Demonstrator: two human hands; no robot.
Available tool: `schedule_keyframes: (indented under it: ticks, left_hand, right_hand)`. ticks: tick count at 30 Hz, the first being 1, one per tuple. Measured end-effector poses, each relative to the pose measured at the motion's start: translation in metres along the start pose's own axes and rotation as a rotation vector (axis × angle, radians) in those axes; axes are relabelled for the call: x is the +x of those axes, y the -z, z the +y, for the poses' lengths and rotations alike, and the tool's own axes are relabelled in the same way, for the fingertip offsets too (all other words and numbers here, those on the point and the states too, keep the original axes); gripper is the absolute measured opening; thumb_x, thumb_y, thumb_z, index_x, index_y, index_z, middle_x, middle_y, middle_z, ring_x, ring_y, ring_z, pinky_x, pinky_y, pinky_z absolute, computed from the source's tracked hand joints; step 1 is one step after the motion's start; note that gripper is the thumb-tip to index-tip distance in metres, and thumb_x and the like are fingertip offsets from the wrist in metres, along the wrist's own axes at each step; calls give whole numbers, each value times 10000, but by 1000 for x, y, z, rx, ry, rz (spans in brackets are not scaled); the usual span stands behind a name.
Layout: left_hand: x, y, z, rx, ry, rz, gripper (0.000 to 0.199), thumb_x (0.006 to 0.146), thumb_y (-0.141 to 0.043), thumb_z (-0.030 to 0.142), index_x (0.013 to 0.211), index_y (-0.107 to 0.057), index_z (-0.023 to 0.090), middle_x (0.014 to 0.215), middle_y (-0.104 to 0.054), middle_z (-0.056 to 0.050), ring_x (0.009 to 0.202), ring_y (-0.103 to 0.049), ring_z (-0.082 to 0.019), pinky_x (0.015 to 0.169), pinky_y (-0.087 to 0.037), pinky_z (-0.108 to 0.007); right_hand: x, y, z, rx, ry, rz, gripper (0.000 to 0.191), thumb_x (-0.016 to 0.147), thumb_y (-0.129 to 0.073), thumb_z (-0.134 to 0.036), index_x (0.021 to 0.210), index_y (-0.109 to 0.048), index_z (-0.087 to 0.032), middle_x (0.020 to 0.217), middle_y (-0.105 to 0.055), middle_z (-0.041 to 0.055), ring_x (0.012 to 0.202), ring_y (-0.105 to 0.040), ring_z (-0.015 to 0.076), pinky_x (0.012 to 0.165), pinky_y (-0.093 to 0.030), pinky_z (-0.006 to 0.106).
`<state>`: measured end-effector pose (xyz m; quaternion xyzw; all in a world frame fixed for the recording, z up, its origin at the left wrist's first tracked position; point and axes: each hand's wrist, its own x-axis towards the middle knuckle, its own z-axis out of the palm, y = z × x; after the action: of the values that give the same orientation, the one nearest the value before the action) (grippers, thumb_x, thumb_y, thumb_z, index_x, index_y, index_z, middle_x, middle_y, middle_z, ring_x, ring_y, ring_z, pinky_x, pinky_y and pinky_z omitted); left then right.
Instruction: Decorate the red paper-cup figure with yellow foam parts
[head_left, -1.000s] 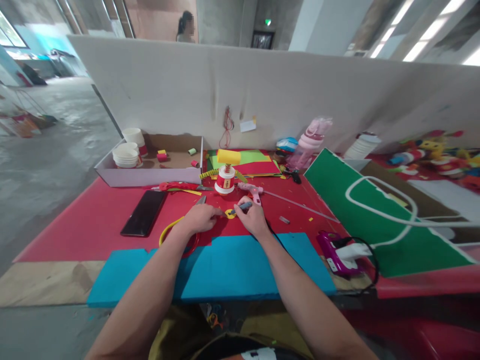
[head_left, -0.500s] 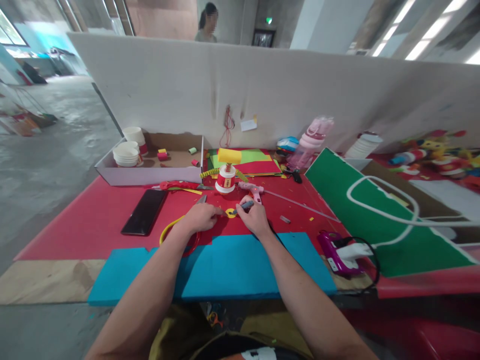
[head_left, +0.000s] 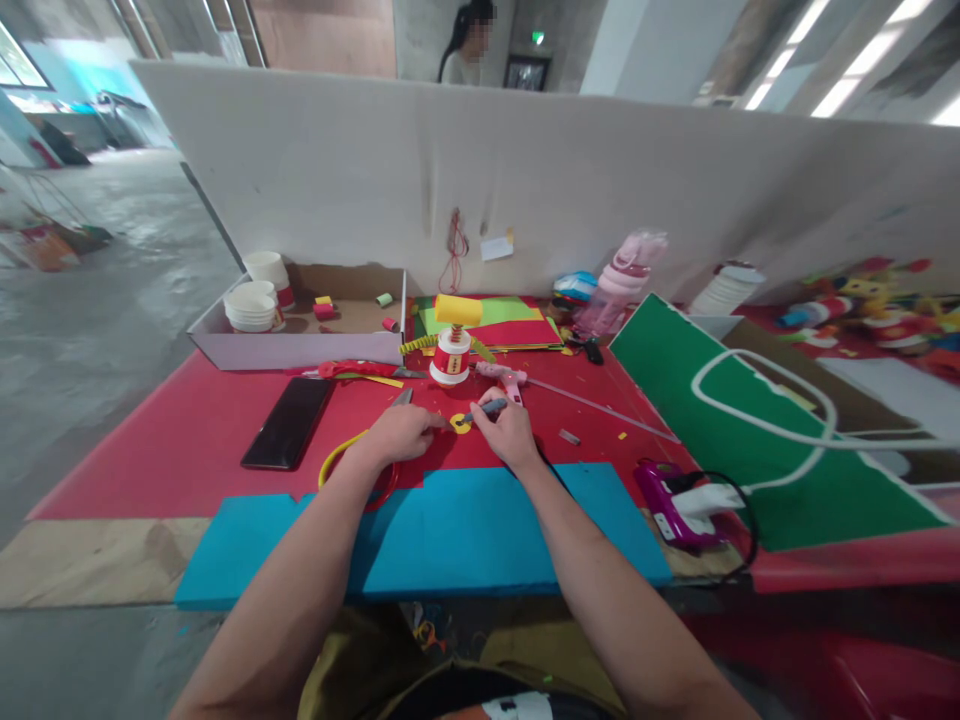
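Observation:
A marker [head_left: 491, 407] is gripped in my right hand [head_left: 508, 432], its tip on a small round yellow paper piece [head_left: 461, 425]. My left hand [head_left: 405, 436] reaches in from the other side, index finger stretched to the edge of that piece and nothing grasped. Partly hidden under the left hand and wrist are scissors with yellow and red handles [head_left: 328, 462]; a blade shows beyond the knuckles. Just behind the hands stands a paper-cup figure [head_left: 452, 357] with a yellow roll on top and folded green paper arms. A pink glue gun [head_left: 508, 379] lies right of it.
A black phone [head_left: 287, 424] and a red utility knife [head_left: 345, 370] lie at left, before a box [head_left: 300, 352] with paper cups. A purple power strip [head_left: 679, 510], green board [head_left: 720, 430] and white cable are at right. Coloured paper and a pink bottle [head_left: 619, 285] stand behind.
The marker and right hand have shifted very slightly over the yellow piece. My left hand stays in place. A person beyond the partition has moved to the right.

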<state>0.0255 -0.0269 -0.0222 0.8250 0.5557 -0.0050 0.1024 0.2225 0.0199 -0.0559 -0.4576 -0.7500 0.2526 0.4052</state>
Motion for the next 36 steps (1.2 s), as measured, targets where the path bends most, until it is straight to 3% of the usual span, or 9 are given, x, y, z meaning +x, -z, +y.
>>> schedule_keyframes:
  ticks: [36]
  left_hand:
    - [0,-1,-1,27,-17,24,486,799,-432,140,1214,-631,296,1141,-701,-18,992,-655,-209,850,-483,-287]
  right_hand:
    - [1,-3,0,26,-2,4,214,832,-532,-390,699,-495,-226,587,-571,-25,553,-540,140,550,-374,242]
